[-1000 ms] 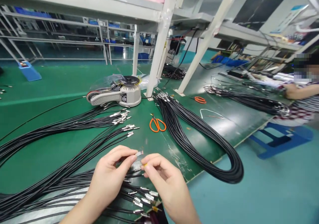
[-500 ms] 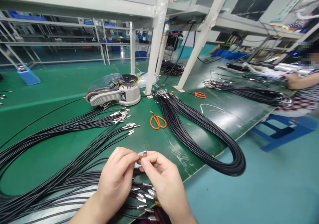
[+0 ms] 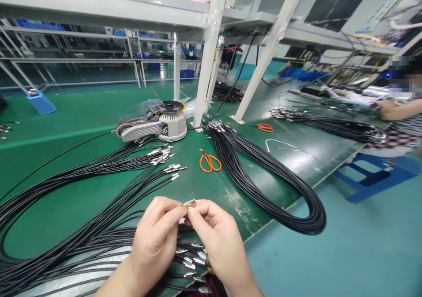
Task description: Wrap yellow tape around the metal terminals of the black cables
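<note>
Both hands meet at the near edge of the bench around a silver metal cable connector (image 3: 190, 203) with a yellow patch on it. My left hand (image 3: 154, 235) pinches it from the left between thumb and forefinger. From the other side, the thumb and fingers of my right hand (image 3: 220, 237) close on it at the yellow patch. The cable behind this connector is hidden by my hands. Beneath them and to the left lie many black cables (image 3: 82, 233) with silver connector ends, some showing between my wrists.
Orange-handled scissors (image 3: 210, 163) lie beyond my hands on the green bench (image 3: 194, 185). A grey tape dispenser (image 3: 173, 127) stands behind, by a white post (image 3: 207, 68). A looped cable bundle (image 3: 280, 187) overhangs the right edge. A co-worker (image 3: 407, 116) sits far right near a blue stool (image 3: 369, 178).
Both hands stay closed on the connector, with only a slight shift of the fingers. The whole view has moved a little; the bench items lie as before.
</note>
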{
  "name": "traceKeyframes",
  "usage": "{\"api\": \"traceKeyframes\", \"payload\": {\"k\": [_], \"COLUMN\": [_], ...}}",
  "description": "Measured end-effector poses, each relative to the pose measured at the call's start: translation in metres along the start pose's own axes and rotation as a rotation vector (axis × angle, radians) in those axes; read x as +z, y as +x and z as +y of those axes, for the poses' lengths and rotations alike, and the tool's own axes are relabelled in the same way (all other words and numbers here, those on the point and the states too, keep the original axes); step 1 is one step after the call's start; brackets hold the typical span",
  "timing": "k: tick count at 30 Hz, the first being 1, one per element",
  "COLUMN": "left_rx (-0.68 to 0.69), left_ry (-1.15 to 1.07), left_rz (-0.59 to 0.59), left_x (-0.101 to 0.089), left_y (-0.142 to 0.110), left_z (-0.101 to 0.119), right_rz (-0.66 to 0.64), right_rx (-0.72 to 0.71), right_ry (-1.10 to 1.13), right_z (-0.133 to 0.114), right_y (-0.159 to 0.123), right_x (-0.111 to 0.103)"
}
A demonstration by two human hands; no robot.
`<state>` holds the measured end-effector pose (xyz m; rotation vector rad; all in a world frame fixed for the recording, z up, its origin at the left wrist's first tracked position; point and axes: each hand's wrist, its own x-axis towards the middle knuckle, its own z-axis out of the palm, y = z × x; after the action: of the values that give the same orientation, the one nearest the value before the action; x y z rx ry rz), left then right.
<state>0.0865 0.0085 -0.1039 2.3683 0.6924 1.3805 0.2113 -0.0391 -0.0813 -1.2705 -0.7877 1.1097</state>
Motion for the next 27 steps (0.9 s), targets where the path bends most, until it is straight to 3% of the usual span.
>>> {"api": "traceKeyframes", "payload": {"k": [13,21,24,27], "left_rx": [0.000,-0.205,-0.234,-0.237], "left_ry": [0.028,0.069,0.049,0.044], "left_rz": [0.011,-0.093,-0.095,-0.053], "left_x": [0.002,-0.001,-0.005,-0.006], "left_y": [-0.002,0.002,0.005,0.004], "left_z": [-0.003,-0.009,-0.008,-0.007], "right_rz": [-0.005,0.028,0.034,-0.023], "right_rx": [-0.018,-0.044,-0.033,0.063], "right_ry": [-0.019,-0.019,0.035,0.228], "right_z": [0.003,0.013,0.015,0.017], "right_y": [0.001,0.003,0.002,-0.001], "right_x": [0.000,0.002,0.001,0.000]}}
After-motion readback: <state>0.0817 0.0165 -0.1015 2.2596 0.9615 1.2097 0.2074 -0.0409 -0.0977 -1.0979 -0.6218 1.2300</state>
